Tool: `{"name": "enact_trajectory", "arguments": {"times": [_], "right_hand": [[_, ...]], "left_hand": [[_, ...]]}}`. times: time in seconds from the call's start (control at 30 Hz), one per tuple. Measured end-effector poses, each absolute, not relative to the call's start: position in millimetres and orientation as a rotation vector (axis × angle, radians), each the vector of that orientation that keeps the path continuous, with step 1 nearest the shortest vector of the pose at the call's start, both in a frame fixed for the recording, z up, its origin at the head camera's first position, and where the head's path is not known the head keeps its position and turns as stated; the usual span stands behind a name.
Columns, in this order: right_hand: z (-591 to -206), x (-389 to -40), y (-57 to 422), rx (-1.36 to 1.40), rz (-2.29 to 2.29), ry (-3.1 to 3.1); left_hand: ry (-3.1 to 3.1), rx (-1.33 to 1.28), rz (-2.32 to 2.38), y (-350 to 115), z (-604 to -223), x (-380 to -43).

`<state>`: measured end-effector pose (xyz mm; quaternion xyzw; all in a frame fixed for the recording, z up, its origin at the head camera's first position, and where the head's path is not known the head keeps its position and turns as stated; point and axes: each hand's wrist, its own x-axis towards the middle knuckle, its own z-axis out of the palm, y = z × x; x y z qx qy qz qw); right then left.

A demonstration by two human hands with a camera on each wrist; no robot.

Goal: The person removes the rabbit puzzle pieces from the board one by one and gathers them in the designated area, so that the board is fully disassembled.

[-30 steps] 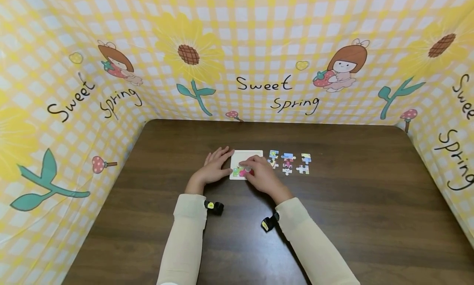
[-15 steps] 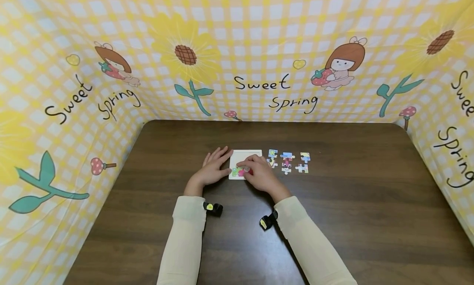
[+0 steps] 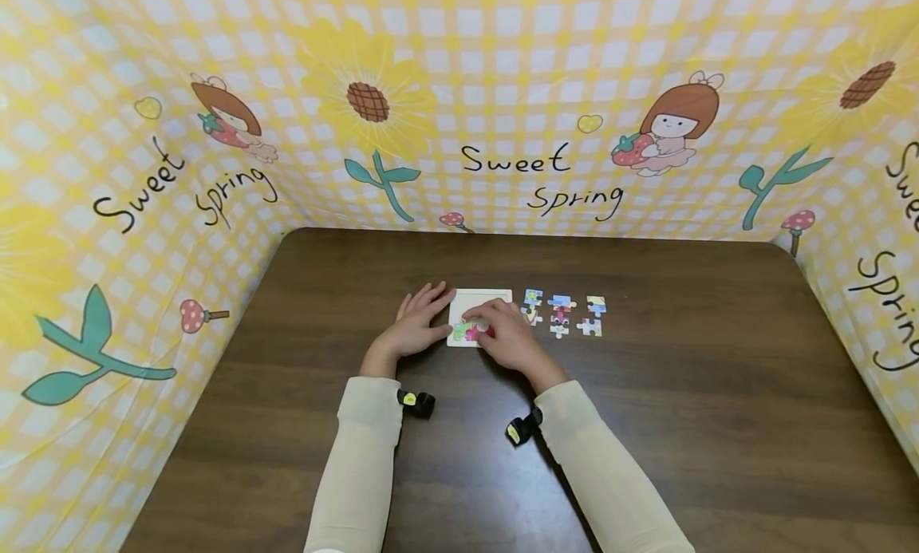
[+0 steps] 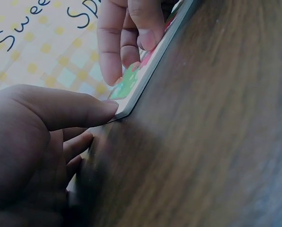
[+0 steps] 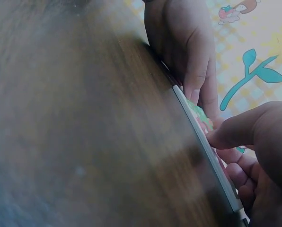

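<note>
A small white puzzle tray (image 3: 484, 294) lies on the table, with green and pink jigsaw pieces in its near left part. At the tray's left side is my left hand (image 3: 415, 331), fingers spread and fairly straight. Its thumb (image 4: 105, 111) touches the near left corner. Over the tray, my right hand (image 3: 508, 336) bends its thumb and fingers down around a pink puzzle piece (image 3: 471, 334). In the left wrist view, the right index fingertip comes down by the green piece (image 4: 126, 85) and the thumb is on the pink part. My right hand hides the tray's right side.
Several loose jigsaw pieces lie right of the tray, among them a blue-topped piece (image 3: 562, 302), a corner piece (image 3: 596, 305) and a pale piece (image 3: 590, 327). A yellow checked cloth (image 3: 502, 82) stands around the brown table (image 3: 682, 377).
The right index fingertip shifts slightly over the tray while thumb and fingers stay at the pink piece. The left hand keeps its place. The whole head view drifts a little.
</note>
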<state>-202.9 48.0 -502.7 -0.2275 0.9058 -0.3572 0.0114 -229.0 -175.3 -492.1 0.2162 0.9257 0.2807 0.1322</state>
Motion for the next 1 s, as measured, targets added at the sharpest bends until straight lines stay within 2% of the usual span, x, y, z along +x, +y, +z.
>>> {"name": "enact_trajectory", "arguments": {"times": [1.0], "right_hand": [[-499.1,-198.9,39.5,-0.679,-1.166,2.908]], "left_hand": [[2.693,0.634,0.831,-174.9,-493.4,-228.6]]}}
